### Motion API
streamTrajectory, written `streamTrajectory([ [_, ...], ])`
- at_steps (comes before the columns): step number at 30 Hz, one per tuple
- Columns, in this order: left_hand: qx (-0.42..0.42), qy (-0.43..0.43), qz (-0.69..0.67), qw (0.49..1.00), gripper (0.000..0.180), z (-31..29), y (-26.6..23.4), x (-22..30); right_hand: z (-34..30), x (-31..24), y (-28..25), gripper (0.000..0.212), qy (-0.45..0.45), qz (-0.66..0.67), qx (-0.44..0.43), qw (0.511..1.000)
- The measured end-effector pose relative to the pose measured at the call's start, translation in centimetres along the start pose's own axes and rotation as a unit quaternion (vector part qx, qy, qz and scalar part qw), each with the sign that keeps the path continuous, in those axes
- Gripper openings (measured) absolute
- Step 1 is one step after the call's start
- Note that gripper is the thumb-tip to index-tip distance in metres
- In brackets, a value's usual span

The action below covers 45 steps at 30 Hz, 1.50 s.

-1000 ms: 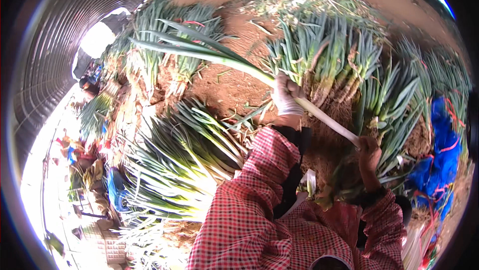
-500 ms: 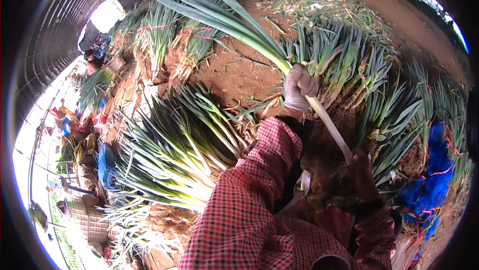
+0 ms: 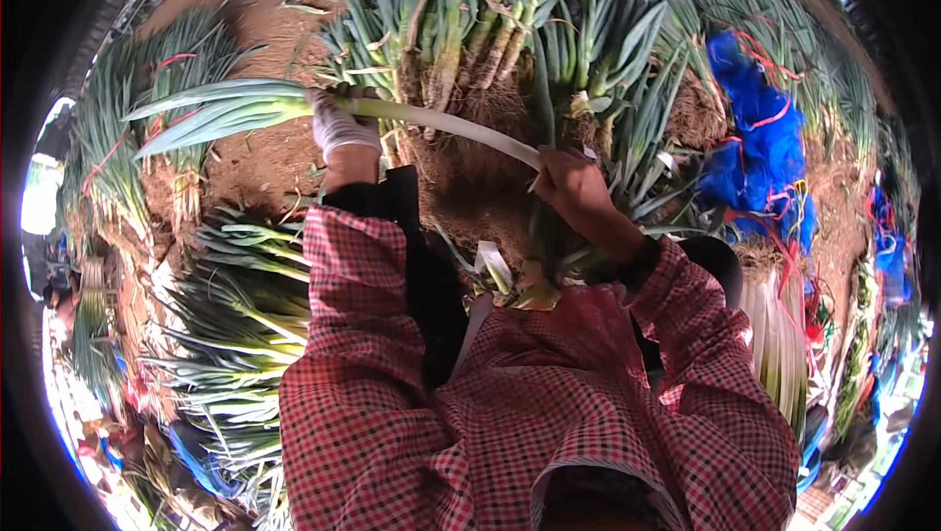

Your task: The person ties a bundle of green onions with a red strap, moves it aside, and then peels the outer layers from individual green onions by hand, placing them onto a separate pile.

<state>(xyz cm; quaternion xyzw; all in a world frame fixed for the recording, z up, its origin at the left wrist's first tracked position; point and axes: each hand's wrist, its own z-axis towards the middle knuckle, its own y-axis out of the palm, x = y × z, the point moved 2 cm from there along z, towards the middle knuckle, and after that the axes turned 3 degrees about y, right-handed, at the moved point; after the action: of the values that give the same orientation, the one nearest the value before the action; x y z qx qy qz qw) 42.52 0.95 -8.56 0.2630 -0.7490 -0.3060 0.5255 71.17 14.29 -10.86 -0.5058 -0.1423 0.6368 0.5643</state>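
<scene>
A long leek [image 3: 446, 123] stretches across in front of me, its green leaves fanning to the left and its white stem bowing down to the right. My left hand [image 3: 343, 124], in a pale striped glove, is closed round it where leaves meet stem. Near the root end, my bare right hand [image 3: 573, 183] is closed on the white stem; the fingers partly hide that end. Beyond the stem stand several leeks with brown roots [image 3: 480, 50]. Peeled scraps [image 3: 500, 271] lie close to my lap.
A pile of leeks with pale stems [image 3: 235, 335] lies at my left. Bundles tied with red string [image 3: 127, 129] stand farther left on bare soil [image 3: 265, 50]. Blue netting with red cords [image 3: 760, 129] lies to the right, above a bundle of white stems [image 3: 779, 345].
My view has swung to the right. The leek has turned from a steep slant to nearly level, with both hands still on it, and its stem now bends.
</scene>
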Motion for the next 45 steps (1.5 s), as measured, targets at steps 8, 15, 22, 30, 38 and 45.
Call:
streamTrajectory([
  [8,-0.054,0.04,0.001,0.998,0.031,-4.8,2.1,-1.9,-1.6,2.6,1.6,0.016,0.112,-0.159,-0.022,0.981],
  [15,-0.129,0.038,-0.048,0.99,0.036,-4.4,2.2,0.0,-0.5,1.6,0.1,0.025,0.054,0.001,0.022,0.998],
  [22,-0.159,-0.035,-0.149,0.975,0.044,-3.3,1.3,1.7,0.2,0.4,-0.7,0.019,-0.04,0.011,0.09,0.995],
  [30,-0.28,-0.095,-0.208,0.932,0.052,-3.1,1.4,3.5,0.1,-0.5,-1.0,0.01,0.115,0.11,0.029,0.987],
  [38,-0.575,-0.179,-0.29,0.744,0.054,-3.2,3.7,3.4,-2.4,11.1,0.6,0.029,0.202,-0.188,-0.181,0.944],
  [45,-0.359,-0.07,-0.048,0.929,0.05,-9.0,4.4,-4.0,2.0,-3.6,-3.5,0.093,0.077,0.198,-0.055,0.976],
])
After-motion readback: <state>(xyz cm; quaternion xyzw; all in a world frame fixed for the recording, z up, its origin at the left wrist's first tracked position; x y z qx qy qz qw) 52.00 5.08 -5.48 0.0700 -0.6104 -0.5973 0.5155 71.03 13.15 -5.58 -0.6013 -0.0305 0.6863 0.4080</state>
